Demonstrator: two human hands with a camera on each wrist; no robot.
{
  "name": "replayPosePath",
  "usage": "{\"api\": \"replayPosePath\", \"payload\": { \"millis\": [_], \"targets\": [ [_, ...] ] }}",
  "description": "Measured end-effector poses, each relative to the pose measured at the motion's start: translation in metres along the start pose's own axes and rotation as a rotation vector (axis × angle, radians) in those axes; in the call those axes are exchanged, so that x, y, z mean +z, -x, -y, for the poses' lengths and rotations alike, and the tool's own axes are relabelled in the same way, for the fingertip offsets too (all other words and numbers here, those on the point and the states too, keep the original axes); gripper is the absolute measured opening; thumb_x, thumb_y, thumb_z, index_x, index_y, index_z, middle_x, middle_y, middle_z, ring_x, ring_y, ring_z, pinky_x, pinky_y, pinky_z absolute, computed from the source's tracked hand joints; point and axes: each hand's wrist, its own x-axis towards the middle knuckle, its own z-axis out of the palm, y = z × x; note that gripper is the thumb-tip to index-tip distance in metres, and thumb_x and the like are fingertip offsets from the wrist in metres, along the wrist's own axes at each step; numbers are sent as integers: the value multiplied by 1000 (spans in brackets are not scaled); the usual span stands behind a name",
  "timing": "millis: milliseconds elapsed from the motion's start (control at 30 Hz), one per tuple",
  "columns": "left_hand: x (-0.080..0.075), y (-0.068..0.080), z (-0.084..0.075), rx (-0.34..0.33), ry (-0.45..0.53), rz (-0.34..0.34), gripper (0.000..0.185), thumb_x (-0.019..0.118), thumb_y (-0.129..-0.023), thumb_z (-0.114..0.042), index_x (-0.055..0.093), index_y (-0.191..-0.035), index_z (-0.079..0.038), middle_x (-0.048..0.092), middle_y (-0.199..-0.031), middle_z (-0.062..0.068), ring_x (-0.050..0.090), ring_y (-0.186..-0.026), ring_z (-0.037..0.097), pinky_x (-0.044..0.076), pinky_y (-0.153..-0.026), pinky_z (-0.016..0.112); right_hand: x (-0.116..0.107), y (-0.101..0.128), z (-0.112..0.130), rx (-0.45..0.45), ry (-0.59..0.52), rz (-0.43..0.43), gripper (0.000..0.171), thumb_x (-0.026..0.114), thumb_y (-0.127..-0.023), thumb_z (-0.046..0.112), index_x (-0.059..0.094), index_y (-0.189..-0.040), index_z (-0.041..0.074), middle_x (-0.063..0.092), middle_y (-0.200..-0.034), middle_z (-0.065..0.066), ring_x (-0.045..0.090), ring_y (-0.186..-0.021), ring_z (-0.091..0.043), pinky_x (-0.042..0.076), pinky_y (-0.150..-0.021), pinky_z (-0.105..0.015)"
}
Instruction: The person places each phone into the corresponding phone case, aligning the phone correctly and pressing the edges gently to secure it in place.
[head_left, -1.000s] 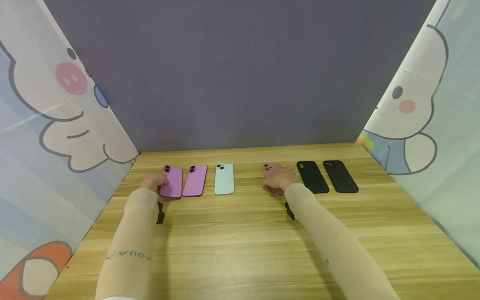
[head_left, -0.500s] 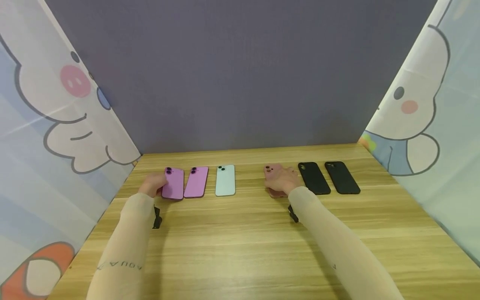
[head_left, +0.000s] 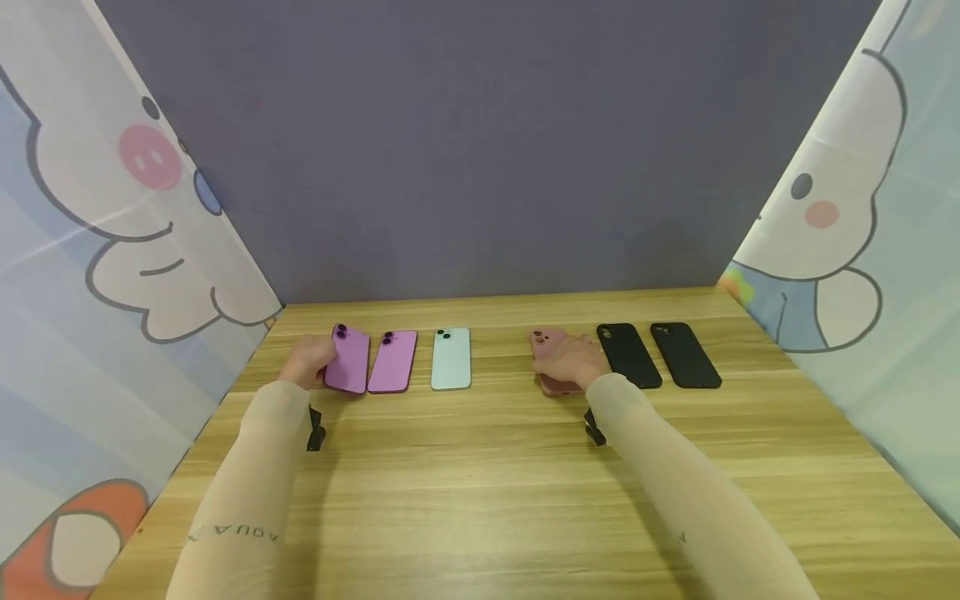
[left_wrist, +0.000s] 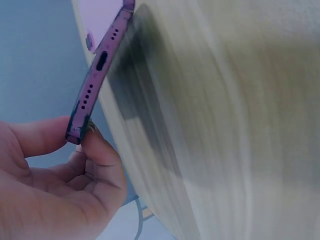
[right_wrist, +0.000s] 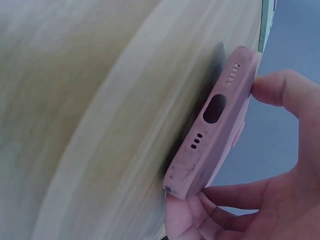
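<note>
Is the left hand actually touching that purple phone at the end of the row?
Touching. The left wrist view shows the left hand pinching the purple phone by its lower corner, thumb and finger on either side, with one long edge tilted up off the table.

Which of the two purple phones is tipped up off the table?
The outer purple phone, at the row's left end. The left hand grips its edge and tilts it up, while the purple phone beside it lies flat.

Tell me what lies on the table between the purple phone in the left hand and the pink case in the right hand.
In the head view, a second purple phone and a mint-green phone lie between the held purple phone and the pink case.
</note>
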Motion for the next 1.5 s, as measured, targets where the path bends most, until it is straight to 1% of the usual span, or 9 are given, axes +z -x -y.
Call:
{"api": "replayPosePath", "payload": {
  "millis": [133,267,500,667,900,1100,1267,1333,1500],
  "targets": [
    [0,2,-6,8,-31,9,30,34,-91,-6,46,-114,10,47,-105,18,51,-75,17,46,-60,23,-1,2,-1,-9,-21,-10,79,62,-88,54,54,-137,-7,44,-135,-33,49,-110,-43,44,-95,-57],
    [2,5,-11,10,4,38,33,40,-92,-5,42,-121,11,45,-109,18,51,-83,20,49,-67,25,0,3,-2,-15,-46,-30,74,63,-86,53,58,-131,-5,45,-134,-31,49,-107,-41,44,-92,-55],
    [11,10,-20,1,78,72,17,44,-98,-6,48,-110,7,46,-99,11,50,-78,16,52,-70,27,1,3,-2,-37,-49,-48,66,63,-83,55,65,-118,0,51,-129,-26,50,-107,-38,43,-94,-52],
    [25,6,-27,6,141,112,16,45,-101,-6,49,-111,5,48,-94,8,52,-78,15,52,-73,27,-2,6,-2,-37,-52,-49,55,63,-83,53,69,-107,4,55,-123,-22,50,-102,-35,43,-89,-47],
    [43,7,-36,12,164,140,14,44,-102,-6,53,-107,3,51,-93,8,54,-81,17,53,-80,33,-4,6,0,-51,-126,-52,59,63,-85,52,66,-117,4,59,-131,-19,51,-111,-35,43,-95,-47],
    [53,7,-38,10,168,150,10,45,-103,-7,51,-104,1,49,-88,7,51,-77,18,50,-76,32,-7,8,3,-90,-180,-65,41,63,-85,49,71,-94,10,67,-95,-7,57,-80,-24,45,-72,-34],
    [59,14,-45,56,171,160,12,45,-102,-7,48,-91,-4,45,-79,6,46,-71,19,44,-70,32,-11,8,4,-104,-226,-39,41,63,-87,50,71,-84,10,62,-72,-3,50,-61,-19,40,-60,-32],
    [63,17,-47,74,180,165,13,46,-101,-7,48,-89,-4,45,-77,5,45,-69,18,43,-69,32,-12,8,4,-105,-236,-34,43,63,-87,50,71,-80,9,59,-67,-3,47,-58,-19,40,-58,-32],
    [75,20,-52,75,186,167,13,49,-100,-9,56,-102,2,53,-87,7,53,-78,18,49,-76,33,-12,9,5,-109,-242,-44,44,61,-87,51,71,-84,8,65,-75,-4,54,-64,-21,43,-62,-33]
  ]
}}
